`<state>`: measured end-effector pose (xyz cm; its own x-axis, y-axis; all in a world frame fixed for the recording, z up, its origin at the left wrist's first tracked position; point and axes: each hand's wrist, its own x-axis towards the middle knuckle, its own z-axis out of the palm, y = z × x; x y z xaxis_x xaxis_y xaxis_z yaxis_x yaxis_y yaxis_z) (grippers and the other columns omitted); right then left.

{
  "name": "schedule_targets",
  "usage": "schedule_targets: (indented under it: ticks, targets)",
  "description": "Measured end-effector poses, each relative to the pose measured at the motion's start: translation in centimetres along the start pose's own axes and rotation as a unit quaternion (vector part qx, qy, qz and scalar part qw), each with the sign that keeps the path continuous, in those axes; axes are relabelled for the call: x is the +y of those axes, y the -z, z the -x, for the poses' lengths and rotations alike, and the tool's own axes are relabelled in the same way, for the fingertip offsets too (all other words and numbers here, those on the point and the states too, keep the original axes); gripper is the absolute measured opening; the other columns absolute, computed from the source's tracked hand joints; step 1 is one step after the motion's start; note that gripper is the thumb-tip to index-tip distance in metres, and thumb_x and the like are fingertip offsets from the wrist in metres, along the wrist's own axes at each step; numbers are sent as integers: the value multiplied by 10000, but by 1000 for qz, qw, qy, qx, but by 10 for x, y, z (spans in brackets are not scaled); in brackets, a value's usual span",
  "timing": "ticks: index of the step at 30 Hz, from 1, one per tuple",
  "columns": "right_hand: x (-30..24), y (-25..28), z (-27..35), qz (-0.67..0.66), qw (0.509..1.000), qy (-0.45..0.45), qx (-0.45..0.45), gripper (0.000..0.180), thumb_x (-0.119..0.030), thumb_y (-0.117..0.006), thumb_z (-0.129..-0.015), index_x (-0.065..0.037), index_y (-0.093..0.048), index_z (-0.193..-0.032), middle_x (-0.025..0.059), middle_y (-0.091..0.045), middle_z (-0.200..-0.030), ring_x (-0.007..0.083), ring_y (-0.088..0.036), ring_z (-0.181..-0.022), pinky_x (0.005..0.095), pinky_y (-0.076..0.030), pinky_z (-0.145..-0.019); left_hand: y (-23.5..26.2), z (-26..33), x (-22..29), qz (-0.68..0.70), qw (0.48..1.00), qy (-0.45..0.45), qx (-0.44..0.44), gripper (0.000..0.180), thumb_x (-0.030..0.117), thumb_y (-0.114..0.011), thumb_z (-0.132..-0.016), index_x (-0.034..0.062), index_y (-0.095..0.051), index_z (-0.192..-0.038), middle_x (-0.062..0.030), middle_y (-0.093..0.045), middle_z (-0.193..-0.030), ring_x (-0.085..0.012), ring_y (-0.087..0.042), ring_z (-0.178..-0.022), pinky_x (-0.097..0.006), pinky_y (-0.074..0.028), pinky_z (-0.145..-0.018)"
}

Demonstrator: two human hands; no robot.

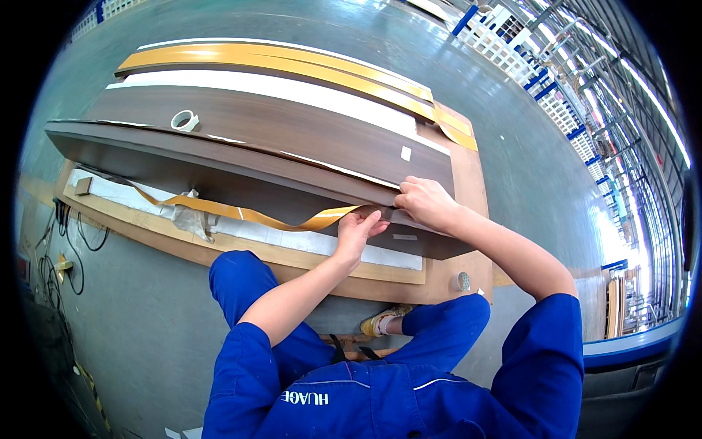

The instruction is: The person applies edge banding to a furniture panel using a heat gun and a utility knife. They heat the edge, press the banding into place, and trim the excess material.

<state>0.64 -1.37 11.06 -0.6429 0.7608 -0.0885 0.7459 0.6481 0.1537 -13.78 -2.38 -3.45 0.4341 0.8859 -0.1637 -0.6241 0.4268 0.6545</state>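
Observation:
A long dark-brown board (241, 157) stands on its side across the bench, its long edge facing up. Along its near side hangs a loose, twisting edging strip (267, 219), brown on one face and yellow on its backing. My left hand (356, 235) pinches this strip near the board's right part, fingers closed. My right hand (428, 203) is closed at the board's upper edge, just right of the left hand, with the strip's brown face running toward its fingers. Its fingertips are partly hidden. A small pale label (404, 237) sits on the board's near side below my right hand.
Behind lies a flat brown panel (292, 121) with a white tape roll (184, 121) on it. Yellow-backed strips (278, 58) lie at the far side. A clear roll (461, 281) sits at the bench's right corner. Crumpled film (191, 219) and cables (66, 241) are at left.

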Motion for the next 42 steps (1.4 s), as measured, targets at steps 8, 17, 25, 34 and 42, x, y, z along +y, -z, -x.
schedule_targets:
  ticks: [8,17,25,34,42]
  targets:
    - [3,2,8,6,1000,-15,-26,80,-141,-625,-724,-83,-658,-770,76,-559,-746,235,-551,-804,347,-474,-683,-1,0,0,-8,1000,-3,-2,225,136,-598,-867,-50,-576,-990,-105,-637,-922,-150,-635,-810,-236,-533,-748]
    - [7,2,24,24,999,-12,-31,68,-135,-603,-715,-82,-640,-734,75,-550,-736,232,-547,-800,344,-470,-679,-1,0,-1,-16,1000,-13,-5,247,147,-600,-864,-64,-570,-987,-118,-634,-925,-160,-639,-816,-237,-542,-737]
    - [26,-8,61,47,999,-3,-21,56,-116,-569,-696,-79,-601,-669,71,-550,-733,233,-550,-810,337,-478,-688,4,0,-5,-16,1000,-16,-3,273,151,-622,-849,-71,-545,-987,-123,-606,-922,-187,-640,-819,-250,-546,-737]
    - [35,-6,83,53,995,-46,-68,53,-107,-565,-701,-81,-606,-680,62,-549,-742,228,-548,-817,336,-480,-696,4,0,-4,-8,1000,-19,-12,229,144,-623,-847,-43,-565,-964,-114,-611,-908,-190,-641,-819,-256,-541,-736]
    - [50,-6,119,77,993,-44,-81,61,-123,-570,-702,-84,-614,-686,51,-549,-752,206,-542,-837,324,-487,-696,2,1,-1,-16,1000,-8,4,204,136,-619,-847,-31,-575,-957,-103,-622,-891,-184,-640,-808,-258,-541,-732]
